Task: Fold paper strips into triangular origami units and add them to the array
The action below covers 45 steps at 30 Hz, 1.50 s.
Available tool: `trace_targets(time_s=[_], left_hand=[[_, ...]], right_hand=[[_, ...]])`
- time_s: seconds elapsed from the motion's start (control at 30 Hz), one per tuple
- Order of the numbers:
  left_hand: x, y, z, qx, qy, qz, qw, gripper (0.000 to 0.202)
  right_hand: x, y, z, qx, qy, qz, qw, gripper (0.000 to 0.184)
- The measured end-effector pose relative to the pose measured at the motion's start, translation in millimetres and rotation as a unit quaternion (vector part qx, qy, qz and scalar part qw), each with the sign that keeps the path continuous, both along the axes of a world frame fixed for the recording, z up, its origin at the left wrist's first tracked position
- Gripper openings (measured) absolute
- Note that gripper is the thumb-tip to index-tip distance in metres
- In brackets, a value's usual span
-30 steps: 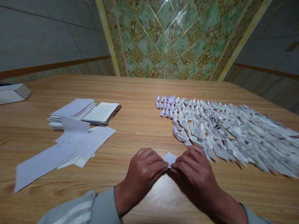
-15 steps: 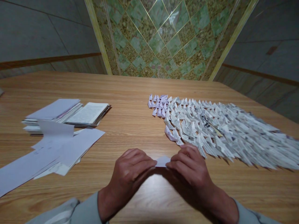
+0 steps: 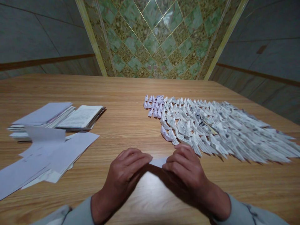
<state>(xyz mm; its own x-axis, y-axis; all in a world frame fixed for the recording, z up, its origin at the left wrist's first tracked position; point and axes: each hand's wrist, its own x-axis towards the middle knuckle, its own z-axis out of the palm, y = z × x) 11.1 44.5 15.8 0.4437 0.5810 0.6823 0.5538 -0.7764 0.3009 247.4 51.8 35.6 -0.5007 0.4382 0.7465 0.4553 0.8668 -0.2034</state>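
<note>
My left hand (image 3: 124, 172) and my right hand (image 3: 185, 170) meet near the front middle of the wooden table (image 3: 131, 90). Both pinch a small white piece of paper (image 3: 158, 162) between their fingertips, and most of it is hidden under the fingers. Just beyond my right hand starts a wide spread of many small folded paper pieces (image 3: 211, 128), laid in overlapping rows toward the right.
At the left lie loose white sheets (image 3: 53, 153) and behind them a stack of booklets or printed pages (image 3: 58, 117). A tiled wall with a green diamond pattern (image 3: 161, 37) stands behind the table's far edge.
The view has swung to the right, so everything sits further left in the frame. The paper between my fingers shows less, looking flatter and more covered than before.
</note>
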Motion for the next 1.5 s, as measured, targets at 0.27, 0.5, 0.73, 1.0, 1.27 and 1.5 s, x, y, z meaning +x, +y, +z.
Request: trace_targets(time_s=[0.27, 0.5, 0.73, 1.0, 1.27, 1.5], left_hand=[[12, -14, -9.1, -0.003, 0.097, -0.017, 0.995, 0.026], [7, -17, -16.6, 0.004, 0.164, -0.007, 0.986, 0.024], [4, -21, -34.4, -0.003, 0.164, -0.013, 0.986, 0.026], [3, -24, -59.1, -0.001, 0.155, -0.011, 0.988, 0.038], [8, -25, -47.2, -0.008, 0.19, -0.007, 0.982, 0.041], [1, -31, -59.6, -0.02, 0.199, 0.005, 0.98, 0.053]], right_hand=[[-10, -1, -17.0, 0.036, -0.122, -0.034, 0.991, 0.036], [5, 8, -18.8, -0.044, -0.209, 0.033, 0.976, 0.022], [29, 19, -7.7, -0.227, -0.16, 0.083, 0.957, 0.01], [20, 19, -21.4, -0.283, -0.086, 0.001, 0.955, 0.014], [9, 18, -27.0, -0.31, -0.039, -0.047, 0.949, 0.021], [4, 15, -27.4, -0.316, -0.02, -0.025, 0.948, 0.016]])
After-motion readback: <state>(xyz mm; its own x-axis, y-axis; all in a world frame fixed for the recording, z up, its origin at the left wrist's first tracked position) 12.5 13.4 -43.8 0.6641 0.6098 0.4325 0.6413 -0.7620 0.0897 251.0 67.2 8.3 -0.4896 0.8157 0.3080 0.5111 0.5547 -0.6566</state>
